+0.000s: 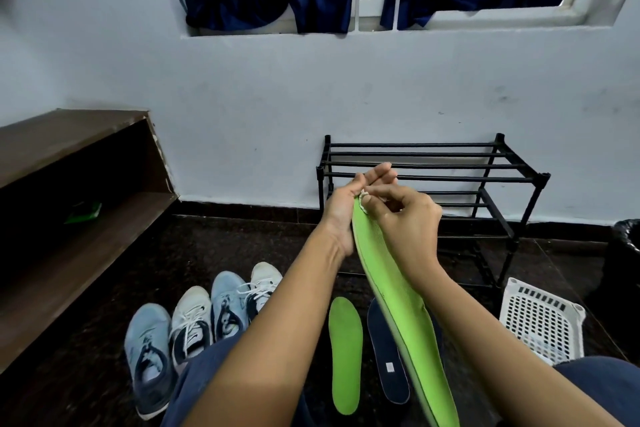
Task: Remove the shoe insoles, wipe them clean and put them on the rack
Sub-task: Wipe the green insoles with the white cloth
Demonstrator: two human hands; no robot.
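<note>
I hold a long green insole [398, 295] up in front of me, its far end against my left hand [346, 204], whose fingers are straight behind it. My right hand [405, 218] pinches a small white wipe [364, 199] at the insole's far tip. A second green insole [345, 354] and a dark navy insole [386, 357] lie flat on the dark floor below. Several light blue and white shoes [194, 326] stand in a row at the lower left. The black metal rack [433, 177] stands bare against the wall behind my hands.
A white perforated plastic basket [540, 319] sits at the right beside the rack. A black bin bag [627, 253] is at the far right edge. A dark wooden shelf unit [76, 204] fills the left side. My knees are at the bottom.
</note>
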